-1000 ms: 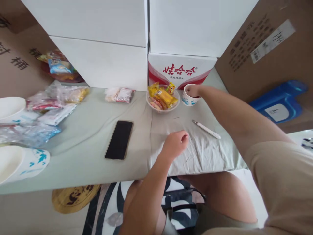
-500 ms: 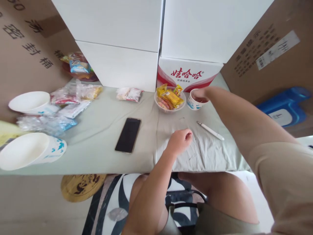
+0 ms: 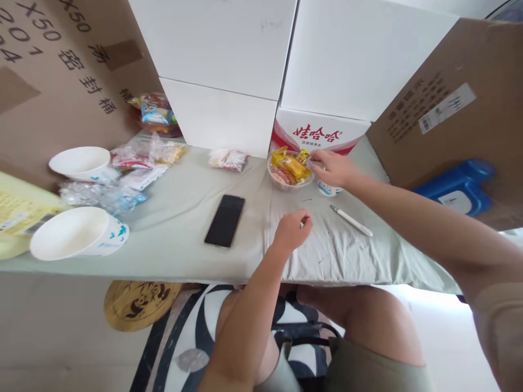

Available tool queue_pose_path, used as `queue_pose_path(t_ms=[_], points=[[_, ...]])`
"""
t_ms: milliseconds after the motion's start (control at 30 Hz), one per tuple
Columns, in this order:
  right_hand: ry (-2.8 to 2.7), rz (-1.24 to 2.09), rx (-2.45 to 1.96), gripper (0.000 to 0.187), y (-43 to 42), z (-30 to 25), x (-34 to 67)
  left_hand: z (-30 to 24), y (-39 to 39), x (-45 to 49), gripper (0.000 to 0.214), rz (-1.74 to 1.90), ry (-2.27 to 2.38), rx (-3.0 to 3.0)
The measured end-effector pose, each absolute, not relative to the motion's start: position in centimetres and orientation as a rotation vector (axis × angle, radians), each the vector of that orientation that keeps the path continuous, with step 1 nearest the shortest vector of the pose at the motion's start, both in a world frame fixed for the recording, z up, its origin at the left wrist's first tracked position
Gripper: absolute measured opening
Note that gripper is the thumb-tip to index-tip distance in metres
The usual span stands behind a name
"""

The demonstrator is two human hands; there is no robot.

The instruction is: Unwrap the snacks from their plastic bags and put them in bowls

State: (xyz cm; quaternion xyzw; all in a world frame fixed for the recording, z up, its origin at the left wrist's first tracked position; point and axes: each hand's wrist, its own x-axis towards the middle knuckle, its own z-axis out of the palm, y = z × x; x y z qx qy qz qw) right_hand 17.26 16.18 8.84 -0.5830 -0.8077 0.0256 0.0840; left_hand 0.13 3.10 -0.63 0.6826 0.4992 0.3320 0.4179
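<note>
My left hand (image 3: 293, 231) rests on the cloth-covered table in a loose fist, and nothing shows in it. My right hand (image 3: 333, 167) is over the paper cup (image 3: 328, 188), hiding most of its mouth. Its fingers are apart and point left to the rim of the clear plastic bowl (image 3: 281, 184); I see nothing held, and whether they touch the rim is unclear. Yellow snack packets (image 3: 295, 167) and reddish ones fill the bowl. A white pen-like tool (image 3: 352, 221) lies in front of the cup. Left of my left hand is a black phone (image 3: 225, 220).
Two white paper tubs (image 3: 113, 238) and crumpled plastic wrappers (image 3: 102, 197) occupy the left side. A small clear packet (image 3: 229, 160) lies at the back. White boxes (image 3: 220, 117) wall the rear, with brown cartons at both sides. A blue container (image 3: 460, 190) is at the right.
My right hand has come out of the paper cup and moved left toward the bowl's rim. My left hand stays in its loose fist. The view has shifted slightly.
</note>
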Motion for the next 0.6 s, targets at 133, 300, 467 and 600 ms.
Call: queue_pose_path(t_ms=[133, 300, 467, 600], points=[[-2.579, 0.105, -1.744, 0.059, 15.7, 7.1, 13.8, -0.4, 2.9, 0.0, 0.022, 0.838, 1.257, 1.727], [-2.61, 0.115, -1.477, 0.052, 16.5, 6.3, 12.8, -0.2, 2.9, -0.7, 0.02, 0.889, 1.251, 1.687], [-2.643, 0.148, -1.274, 0.046, 17.4, 6.0, 12.8, -0.3, 3.0, -1.0, 0.019, 0.901, 1.223, 1.66], [-2.704, 0.313, -1.397, 0.052, 18.4, 6.2, 12.3, -0.1, 3.1, -0.8, 0.019, 0.873, 1.219, 1.635]])
